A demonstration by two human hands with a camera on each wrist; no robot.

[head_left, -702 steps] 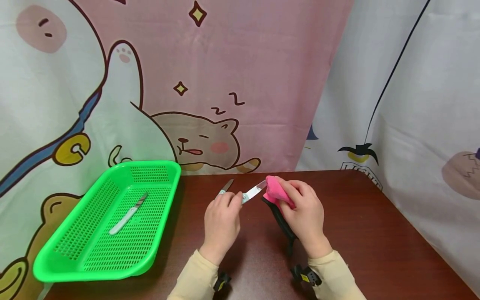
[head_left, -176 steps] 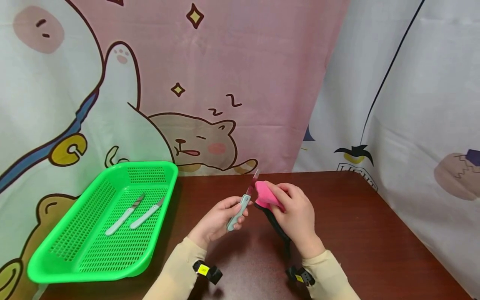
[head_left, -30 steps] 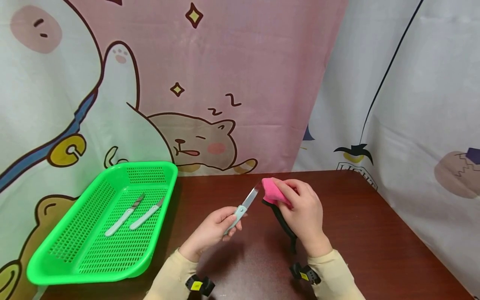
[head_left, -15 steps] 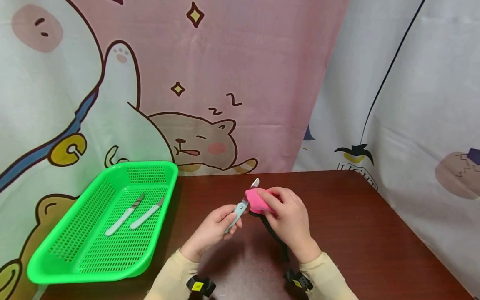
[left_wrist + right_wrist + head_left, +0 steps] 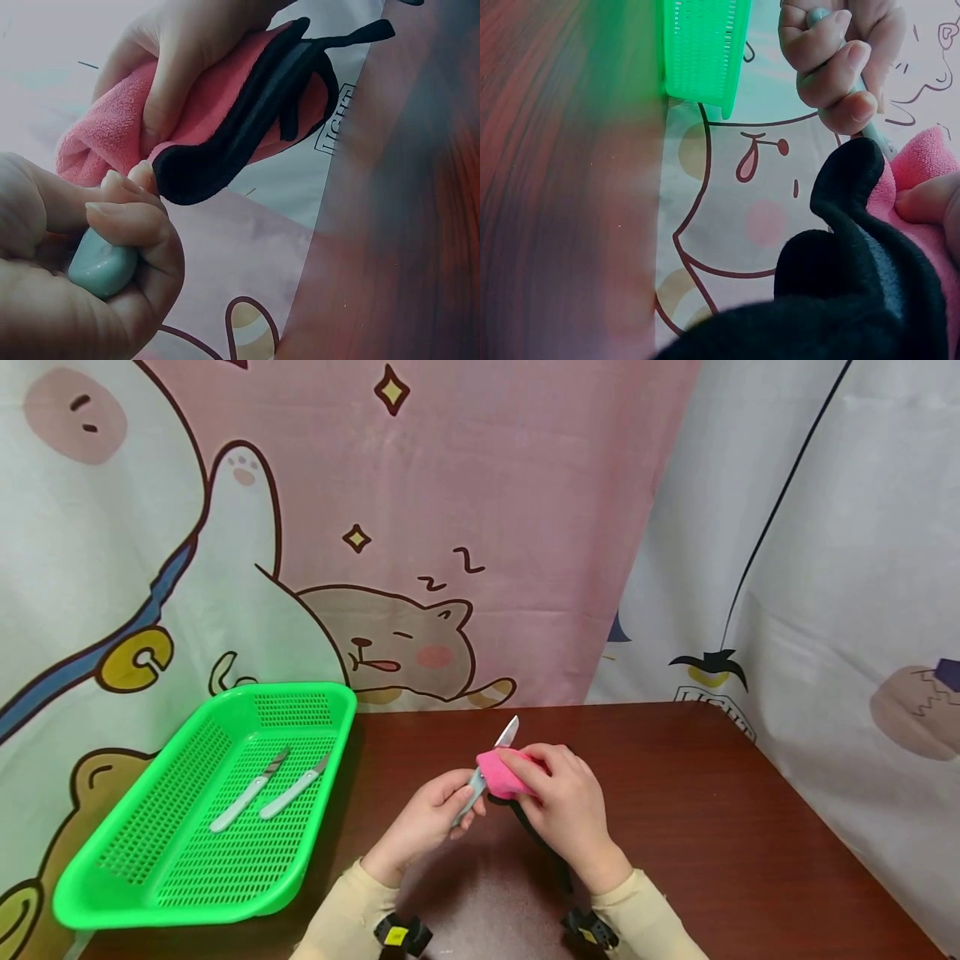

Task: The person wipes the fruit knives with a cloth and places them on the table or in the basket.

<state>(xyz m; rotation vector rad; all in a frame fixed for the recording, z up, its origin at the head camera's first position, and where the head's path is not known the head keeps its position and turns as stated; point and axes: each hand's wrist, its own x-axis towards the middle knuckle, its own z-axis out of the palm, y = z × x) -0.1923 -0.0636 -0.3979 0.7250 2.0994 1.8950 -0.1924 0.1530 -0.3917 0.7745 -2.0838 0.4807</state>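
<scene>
My left hand [image 5: 429, 810] grips the pale green handle of a small knife [image 5: 508, 731], its blade tilted up and away. In my right hand [image 5: 568, 806] is a pink cloth [image 5: 501, 774] with black edging, pinched round the blade near the handle. The blade's tip sticks out bare above the cloth. Seen from the left wrist, the handle's rounded end [image 5: 105, 264] shows between curled fingers, and the folded cloth [image 5: 105, 139] hides the blade. The cloth's black trim [image 5: 847, 169] hangs loose below the right fingers in the right wrist view.
A green plastic basket [image 5: 187, 916] stands on the left of the brown table [image 5: 720, 827]. Inside it lie two knives with pale handles, one longways [image 5: 247, 797] and one near the right wall [image 5: 294, 792]. A printed cartoon curtain [image 5: 525, 527] hangs behind the table.
Over the last second the right hand has brought the cloth left and down onto the blade, towards the handle. Since the oldest frame, a second knife has come into the basket.
</scene>
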